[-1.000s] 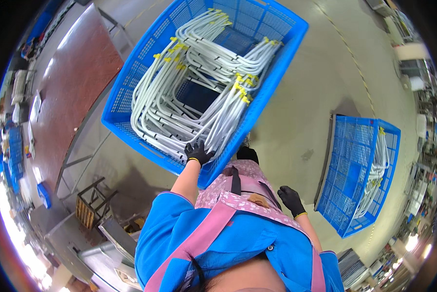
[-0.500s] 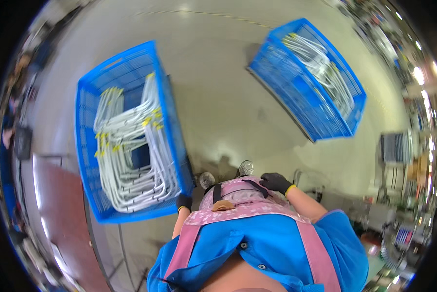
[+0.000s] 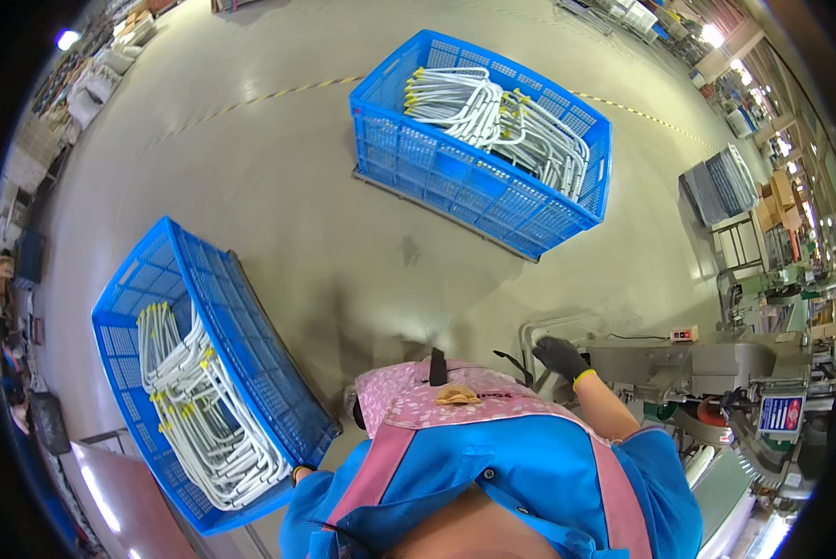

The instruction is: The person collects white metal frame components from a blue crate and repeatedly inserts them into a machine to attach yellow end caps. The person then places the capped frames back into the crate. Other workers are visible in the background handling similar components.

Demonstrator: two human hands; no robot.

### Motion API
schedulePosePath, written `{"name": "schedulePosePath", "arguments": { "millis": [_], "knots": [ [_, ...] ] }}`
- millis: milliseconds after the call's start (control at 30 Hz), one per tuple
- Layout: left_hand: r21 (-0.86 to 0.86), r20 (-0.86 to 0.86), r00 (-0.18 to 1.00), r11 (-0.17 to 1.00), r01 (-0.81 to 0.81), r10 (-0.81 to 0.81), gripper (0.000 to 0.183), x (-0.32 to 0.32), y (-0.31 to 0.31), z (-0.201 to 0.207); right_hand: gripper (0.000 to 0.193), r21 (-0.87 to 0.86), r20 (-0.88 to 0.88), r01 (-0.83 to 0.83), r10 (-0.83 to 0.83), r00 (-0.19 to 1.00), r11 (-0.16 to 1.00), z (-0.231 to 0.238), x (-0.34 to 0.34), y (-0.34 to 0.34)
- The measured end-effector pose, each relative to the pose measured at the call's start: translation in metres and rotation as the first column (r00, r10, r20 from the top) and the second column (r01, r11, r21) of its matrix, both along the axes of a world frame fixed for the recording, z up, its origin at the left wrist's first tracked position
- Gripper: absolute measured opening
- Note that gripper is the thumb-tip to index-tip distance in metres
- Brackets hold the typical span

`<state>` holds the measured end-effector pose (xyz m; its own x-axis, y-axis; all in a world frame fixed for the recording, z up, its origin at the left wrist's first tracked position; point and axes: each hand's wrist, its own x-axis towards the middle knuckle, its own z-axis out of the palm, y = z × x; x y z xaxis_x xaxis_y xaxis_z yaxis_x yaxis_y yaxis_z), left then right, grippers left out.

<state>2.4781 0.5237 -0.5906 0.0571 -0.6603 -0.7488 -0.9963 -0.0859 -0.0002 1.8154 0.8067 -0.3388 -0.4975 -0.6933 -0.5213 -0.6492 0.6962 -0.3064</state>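
Observation:
My left hand (image 3: 303,470), in a dark glove with a yellow cuff, is at the near right corner of a blue plastic crate (image 3: 215,296). The crate's corner and my sleeve hide most of it, so its fingers do not show. Inside this crate lie stacked white bent tubes (image 3: 215,424) with yellow end pieces. Out to the right of my pink apron, my right hand (image 3: 559,357) hangs in a dark glove, its fingers loosely apart with nothing visible in them. Close beside it is a grey bent-tube frame (image 3: 534,333) low over the floor.
Ahead, a second blue crate (image 3: 474,177) of similar white tubes stands on a low base. Machinery with a small red-and-white control box (image 3: 684,334) is at my right. A brown panel (image 3: 124,503) stands left of the nearer crate. Grey stacked pieces (image 3: 720,186) sit on a stand at far right.
My view has swung to the right, so both crates appear further left. My left hand stays at the nearer crate's corner and is more hidden; my right hand has moved outward from the apron.

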Motion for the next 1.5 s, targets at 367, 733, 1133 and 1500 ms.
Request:
{"name": "schedulePosePath", "arguments": {
  "millis": [367,733,1133,1500],
  "knots": [
    [-0.264,-0.439,0.505,0.644,0.718,-0.743,0.046,-0.382,-0.163,-0.012,0.028,-0.006,0.09,-0.192,0.192,0.977,0.981,-0.113,-0.03,0.073],
    [-0.741,-0.558,-0.126,0.425,0.519,-0.82,0.011,-0.887,-0.227,0.045,0.039,0.028,0.16,0.767,-0.76,0.63,0.642,-0.074,-0.135,-0.031],
    [-0.063,-0.32,0.75,0.803,0.593,-0.579,0.111,-1.139,-0.251,-0.017,0.019,-0.124,0.108,0.621,-0.612,0.784,0.774,-0.052,-0.117,-0.098],
    [-0.239,-0.232,0.692,0.73,0.64,-0.683,0.065,-1.143,-0.215,-0.046,0.034,0.356,0.283,0.931,-0.959,-0.026,0.08,-0.044,-0.078,-0.108]
  ]
}}
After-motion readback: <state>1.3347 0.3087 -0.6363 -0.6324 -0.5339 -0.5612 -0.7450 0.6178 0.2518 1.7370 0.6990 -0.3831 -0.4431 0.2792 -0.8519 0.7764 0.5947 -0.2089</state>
